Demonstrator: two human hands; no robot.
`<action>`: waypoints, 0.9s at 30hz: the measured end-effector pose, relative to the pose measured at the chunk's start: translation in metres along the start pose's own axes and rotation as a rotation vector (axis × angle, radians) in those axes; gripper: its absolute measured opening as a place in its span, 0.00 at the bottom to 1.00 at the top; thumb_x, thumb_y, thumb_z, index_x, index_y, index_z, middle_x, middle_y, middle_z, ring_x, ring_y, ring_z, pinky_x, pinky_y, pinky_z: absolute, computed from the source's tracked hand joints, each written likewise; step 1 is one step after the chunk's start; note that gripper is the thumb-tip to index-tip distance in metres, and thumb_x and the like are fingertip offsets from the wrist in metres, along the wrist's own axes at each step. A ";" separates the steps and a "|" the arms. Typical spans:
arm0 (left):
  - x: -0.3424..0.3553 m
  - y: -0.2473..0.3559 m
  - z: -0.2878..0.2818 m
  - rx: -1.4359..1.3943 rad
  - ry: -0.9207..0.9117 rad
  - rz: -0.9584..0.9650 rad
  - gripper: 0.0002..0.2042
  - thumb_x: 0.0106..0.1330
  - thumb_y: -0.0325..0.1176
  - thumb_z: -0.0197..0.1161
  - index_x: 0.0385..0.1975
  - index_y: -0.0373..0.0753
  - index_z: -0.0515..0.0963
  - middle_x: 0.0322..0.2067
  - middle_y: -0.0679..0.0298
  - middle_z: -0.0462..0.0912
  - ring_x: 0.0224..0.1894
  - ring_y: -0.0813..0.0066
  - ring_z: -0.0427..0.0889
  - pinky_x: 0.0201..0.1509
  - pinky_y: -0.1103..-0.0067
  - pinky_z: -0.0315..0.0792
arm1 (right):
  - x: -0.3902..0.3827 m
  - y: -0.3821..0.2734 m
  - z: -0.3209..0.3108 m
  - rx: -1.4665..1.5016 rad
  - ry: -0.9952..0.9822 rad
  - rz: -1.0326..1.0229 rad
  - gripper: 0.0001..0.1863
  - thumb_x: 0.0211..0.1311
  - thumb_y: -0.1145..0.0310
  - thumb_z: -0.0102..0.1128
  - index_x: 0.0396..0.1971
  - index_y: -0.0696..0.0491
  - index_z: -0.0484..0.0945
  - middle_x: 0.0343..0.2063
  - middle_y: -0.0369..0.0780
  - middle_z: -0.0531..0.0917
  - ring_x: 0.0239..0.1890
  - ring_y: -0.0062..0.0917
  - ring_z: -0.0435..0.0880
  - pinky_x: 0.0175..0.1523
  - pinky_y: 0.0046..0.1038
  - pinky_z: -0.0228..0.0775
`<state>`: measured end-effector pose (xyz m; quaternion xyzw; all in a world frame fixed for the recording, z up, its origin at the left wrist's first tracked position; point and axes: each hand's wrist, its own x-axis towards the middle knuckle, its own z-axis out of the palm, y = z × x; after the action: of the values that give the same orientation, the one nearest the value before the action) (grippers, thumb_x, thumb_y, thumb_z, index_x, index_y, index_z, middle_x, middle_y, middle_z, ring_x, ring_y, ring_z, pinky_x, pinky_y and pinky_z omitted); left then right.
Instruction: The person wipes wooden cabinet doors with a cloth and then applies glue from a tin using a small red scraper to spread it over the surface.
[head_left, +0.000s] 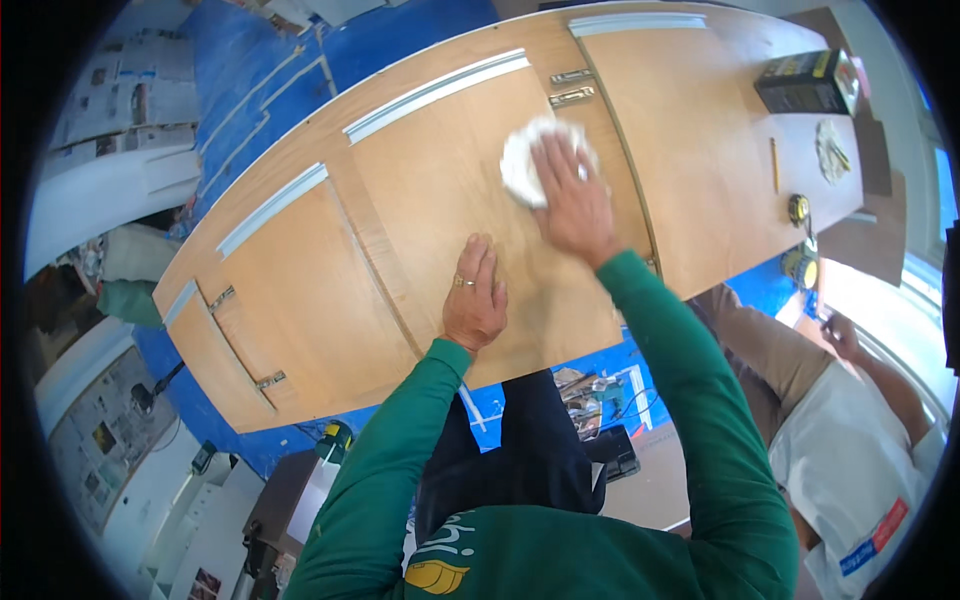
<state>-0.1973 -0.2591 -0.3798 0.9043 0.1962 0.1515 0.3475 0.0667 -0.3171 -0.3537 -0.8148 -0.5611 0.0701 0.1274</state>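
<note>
A long plywood cabinet panel (400, 200) lies across the view with several doors, silver hinges (570, 96) and pale metal strips (435, 92) along the far side. My right hand (570, 200) presses a bunched white cloth (525, 165) onto the middle door, just left of a vertical seam, its fingers over the cloth and slightly blurred. My left hand (475, 295) rests on the same door lower and further left, fingers stretched out on the wood, a ring on one finger.
A dark metal can (805, 82), crumpled rag (832, 152), pencil (774, 165) and tape measure (798, 210) sit at the panel's right end. A co-worker (830, 440) is at lower right. Blue floor covering (250, 90) surrounds the work; tools (590, 400) lie below.
</note>
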 end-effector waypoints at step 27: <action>-0.032 -0.027 -0.055 -0.284 0.484 -0.323 0.16 0.80 0.32 0.58 0.60 0.29 0.77 0.55 0.45 0.80 0.56 0.45 0.80 0.66 0.60 0.75 | 0.154 -0.140 0.064 -0.004 -0.058 -0.570 0.44 0.60 0.62 0.66 0.79 0.54 0.70 0.80 0.51 0.69 0.84 0.48 0.63 0.85 0.56 0.48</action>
<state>-0.2546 -0.2245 -0.3638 0.7418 0.3911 0.3308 0.4328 -0.0198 -0.1178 -0.3709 -0.6222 -0.7710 0.0536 0.1246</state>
